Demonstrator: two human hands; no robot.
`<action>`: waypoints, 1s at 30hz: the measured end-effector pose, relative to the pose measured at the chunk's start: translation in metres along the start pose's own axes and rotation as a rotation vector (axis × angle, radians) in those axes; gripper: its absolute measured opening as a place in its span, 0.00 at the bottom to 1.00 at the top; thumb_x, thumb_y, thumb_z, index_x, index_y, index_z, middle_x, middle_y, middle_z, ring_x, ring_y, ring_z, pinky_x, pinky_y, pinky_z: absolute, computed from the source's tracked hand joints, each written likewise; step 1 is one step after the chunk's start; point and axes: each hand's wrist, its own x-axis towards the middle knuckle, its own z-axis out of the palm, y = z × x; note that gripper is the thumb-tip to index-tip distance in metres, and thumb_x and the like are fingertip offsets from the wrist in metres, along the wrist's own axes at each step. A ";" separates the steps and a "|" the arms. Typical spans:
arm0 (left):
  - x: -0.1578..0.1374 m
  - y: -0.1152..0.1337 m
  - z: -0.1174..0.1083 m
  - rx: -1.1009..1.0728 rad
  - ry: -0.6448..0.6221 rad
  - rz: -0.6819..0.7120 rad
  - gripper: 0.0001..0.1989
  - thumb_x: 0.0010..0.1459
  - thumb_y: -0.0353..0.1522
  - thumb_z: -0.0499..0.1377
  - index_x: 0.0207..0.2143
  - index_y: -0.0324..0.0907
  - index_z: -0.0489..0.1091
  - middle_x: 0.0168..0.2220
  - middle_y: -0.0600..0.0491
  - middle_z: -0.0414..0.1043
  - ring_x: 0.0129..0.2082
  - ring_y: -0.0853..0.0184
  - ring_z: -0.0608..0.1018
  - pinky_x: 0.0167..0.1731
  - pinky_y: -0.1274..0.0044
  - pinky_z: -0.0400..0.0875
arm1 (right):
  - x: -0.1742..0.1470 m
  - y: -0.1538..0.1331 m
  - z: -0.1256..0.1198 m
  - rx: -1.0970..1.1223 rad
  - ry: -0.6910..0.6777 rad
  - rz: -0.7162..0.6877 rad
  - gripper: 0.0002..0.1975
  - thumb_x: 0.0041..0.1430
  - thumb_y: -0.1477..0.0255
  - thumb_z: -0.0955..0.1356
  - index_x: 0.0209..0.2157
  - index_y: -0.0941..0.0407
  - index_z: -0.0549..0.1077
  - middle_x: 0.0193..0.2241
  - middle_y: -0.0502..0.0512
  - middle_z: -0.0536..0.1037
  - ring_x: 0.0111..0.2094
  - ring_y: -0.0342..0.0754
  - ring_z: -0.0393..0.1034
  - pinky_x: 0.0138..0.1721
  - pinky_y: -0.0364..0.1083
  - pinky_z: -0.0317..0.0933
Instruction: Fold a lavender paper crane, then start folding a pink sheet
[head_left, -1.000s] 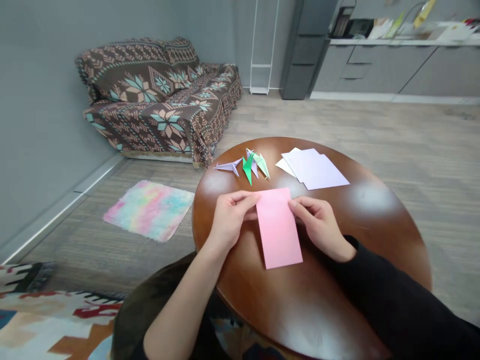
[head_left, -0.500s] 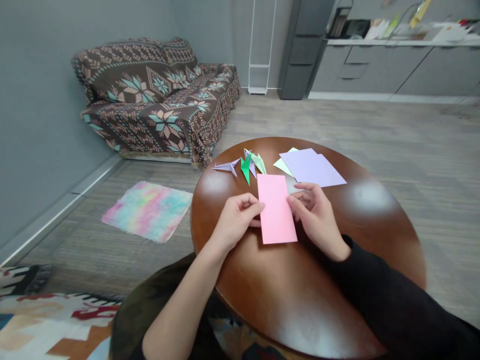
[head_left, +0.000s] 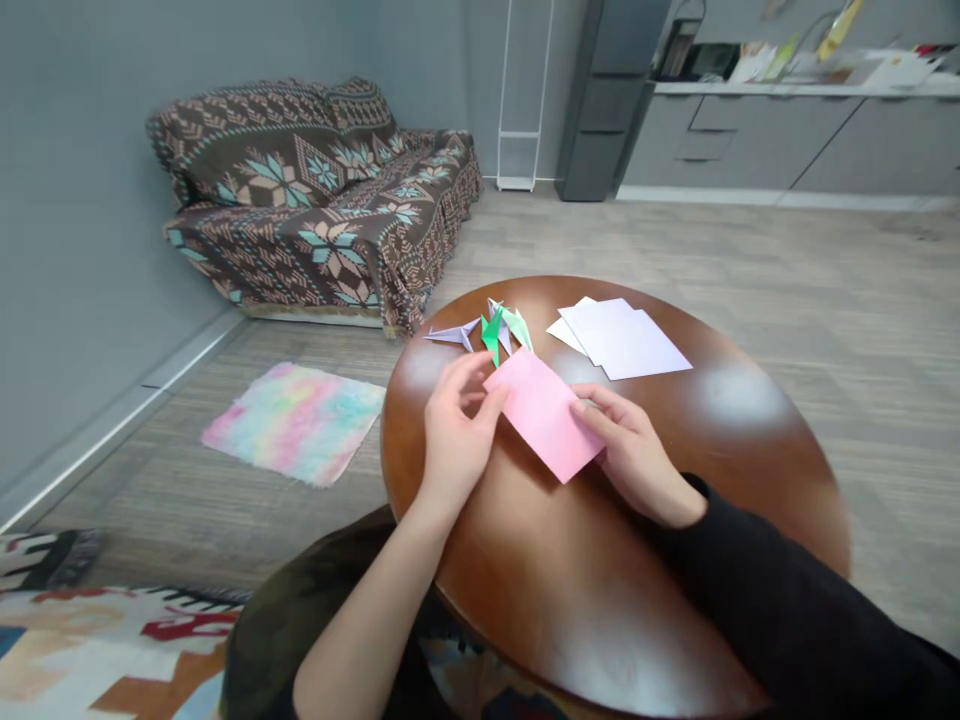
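Observation:
A folded pink sheet of paper point(head_left: 544, 415), rectangular in shape, is held slanted above the table between both hands. My left hand point(head_left: 463, 430) pinches its upper left corner between thumb and fingers. On the opposite side my right hand point(head_left: 630, 450) grips the right edge, thumb on top and the other fingers partly hidden beneath. Just beyond the pink paper lie several folded paper cranes: a purple one point(head_left: 454, 335), a dark green one point(head_left: 492, 332) and a pale green one point(head_left: 517, 326) among them.
Flat purple paper sheets point(head_left: 634, 340) overlap a pale sheet point(head_left: 568, 330) at the far side of the round brown table point(head_left: 720, 480). A patterned sofa point(head_left: 322, 200) stands beyond, with a fluffy multicoloured rug point(head_left: 296, 420) on the floor to the left.
The pink paper has turned from nearly upright to a slant, its top swinging left. My left hand has shifted up to its corner, and my right hand has moved slightly lower along its edge.

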 end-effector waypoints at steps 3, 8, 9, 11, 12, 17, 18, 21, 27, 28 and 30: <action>0.006 -0.006 -0.004 -0.186 -0.044 -0.185 0.29 0.53 0.38 0.71 0.57 0.42 0.72 0.57 0.43 0.77 0.54 0.56 0.79 0.52 0.69 0.76 | -0.001 -0.001 0.000 0.095 0.020 0.043 0.16 0.62 0.56 0.73 0.45 0.51 0.76 0.32 0.50 0.80 0.27 0.45 0.69 0.29 0.43 0.62; 0.004 -0.002 -0.006 -0.290 -0.258 -0.311 0.15 0.53 0.40 0.71 0.36 0.38 0.77 0.31 0.51 0.81 0.30 0.65 0.80 0.35 0.75 0.76 | -0.003 -0.006 -0.003 -0.043 -0.106 0.049 0.14 0.60 0.57 0.74 0.37 0.54 0.77 0.31 0.51 0.79 0.28 0.47 0.70 0.30 0.44 0.62; 0.002 0.000 -0.006 -0.248 -0.312 -0.298 0.13 0.53 0.39 0.71 0.32 0.38 0.76 0.28 0.52 0.79 0.27 0.67 0.79 0.32 0.77 0.73 | -0.003 -0.007 -0.005 -0.058 -0.123 0.039 0.14 0.61 0.57 0.73 0.36 0.55 0.78 0.32 0.51 0.79 0.30 0.47 0.70 0.31 0.44 0.63; -0.001 0.004 -0.008 -0.173 -0.459 -0.285 0.13 0.53 0.38 0.70 0.27 0.37 0.75 0.24 0.54 0.76 0.24 0.69 0.76 0.27 0.80 0.67 | -0.002 -0.008 -0.008 -0.065 -0.123 0.017 0.14 0.62 0.58 0.73 0.36 0.54 0.79 0.32 0.51 0.79 0.31 0.48 0.71 0.33 0.45 0.64; -0.002 0.005 -0.009 -0.151 -0.523 -0.282 0.14 0.53 0.38 0.70 0.26 0.37 0.74 0.23 0.55 0.75 0.23 0.70 0.74 0.25 0.80 0.64 | -0.002 -0.008 -0.008 -0.068 -0.110 0.003 0.13 0.62 0.58 0.73 0.35 0.54 0.79 0.30 0.51 0.79 0.30 0.47 0.70 0.32 0.45 0.64; -0.003 0.008 -0.012 -0.162 -0.574 -0.274 0.15 0.58 0.40 0.67 0.28 0.37 0.78 0.26 0.53 0.78 0.25 0.69 0.76 0.27 0.79 0.65 | -0.002 -0.008 -0.008 -0.139 0.003 -0.117 0.13 0.59 0.60 0.75 0.28 0.55 0.80 0.24 0.50 0.77 0.25 0.46 0.67 0.27 0.45 0.60; -0.003 0.007 -0.012 -0.172 -0.554 -0.274 0.14 0.59 0.41 0.67 0.30 0.38 0.80 0.28 0.52 0.80 0.26 0.68 0.77 0.29 0.78 0.68 | -0.002 -0.008 -0.007 -0.155 0.016 -0.139 0.13 0.59 0.60 0.75 0.28 0.55 0.80 0.24 0.50 0.77 0.26 0.46 0.67 0.26 0.45 0.60; -0.003 0.008 -0.011 -0.205 -0.515 -0.311 0.14 0.58 0.41 0.67 0.31 0.38 0.83 0.29 0.51 0.81 0.28 0.65 0.79 0.31 0.77 0.72 | -0.003 -0.008 -0.006 -0.181 0.027 -0.167 0.12 0.60 0.62 0.75 0.27 0.54 0.80 0.23 0.50 0.76 0.25 0.46 0.66 0.25 0.45 0.59; -0.004 0.006 -0.010 -0.273 -0.511 -0.397 0.14 0.54 0.41 0.70 0.30 0.38 0.84 0.28 0.49 0.81 0.27 0.64 0.80 0.31 0.75 0.75 | -0.004 -0.009 -0.005 -0.229 0.026 -0.208 0.19 0.64 0.61 0.72 0.22 0.56 0.75 0.21 0.50 0.73 0.25 0.45 0.65 0.28 0.46 0.60; -0.004 0.005 -0.010 -0.284 -0.512 -0.405 0.14 0.54 0.41 0.70 0.30 0.38 0.83 0.28 0.49 0.81 0.27 0.64 0.80 0.31 0.75 0.76 | -0.003 -0.008 -0.005 -0.231 0.031 -0.210 0.20 0.65 0.61 0.72 0.21 0.56 0.74 0.20 0.50 0.72 0.24 0.45 0.64 0.27 0.46 0.60; -0.003 0.001 -0.010 -0.302 -0.503 -0.420 0.14 0.53 0.41 0.70 0.30 0.37 0.83 0.28 0.49 0.81 0.27 0.64 0.80 0.31 0.75 0.76 | -0.001 -0.007 -0.005 -0.186 0.069 -0.197 0.21 0.64 0.59 0.71 0.20 0.55 0.73 0.20 0.50 0.71 0.23 0.44 0.64 0.26 0.45 0.60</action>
